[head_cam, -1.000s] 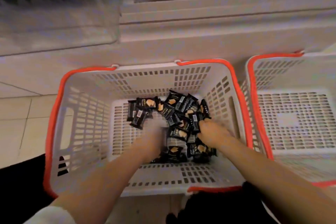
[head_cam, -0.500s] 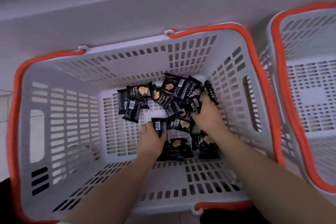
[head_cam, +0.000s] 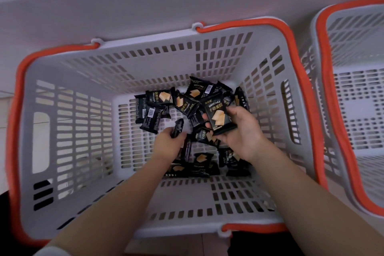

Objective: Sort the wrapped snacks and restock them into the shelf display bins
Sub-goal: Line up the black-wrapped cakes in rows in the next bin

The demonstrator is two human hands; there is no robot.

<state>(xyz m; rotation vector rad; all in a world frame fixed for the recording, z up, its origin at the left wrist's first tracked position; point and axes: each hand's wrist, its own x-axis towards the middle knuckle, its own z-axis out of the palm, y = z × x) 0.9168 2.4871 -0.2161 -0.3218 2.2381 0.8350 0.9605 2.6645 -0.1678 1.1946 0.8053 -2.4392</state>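
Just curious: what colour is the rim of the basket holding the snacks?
Orange-red rim on a grey basket, seen from the head view.

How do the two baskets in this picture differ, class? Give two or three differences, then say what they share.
The middle basket holds a pile of black snack packets; the right basket shows none. The middle basket has both hands inside it; the right basket has none. The middle basket is seen almost whole; the right basket is cut off by the frame. Both are grey, slotted, with orange handles.

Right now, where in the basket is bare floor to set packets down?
The basket floor is bare left of the snack packets, up to the left wall, and along the near wall below both hands. It is crowded centre and far-right. The second basket shows bare floor.
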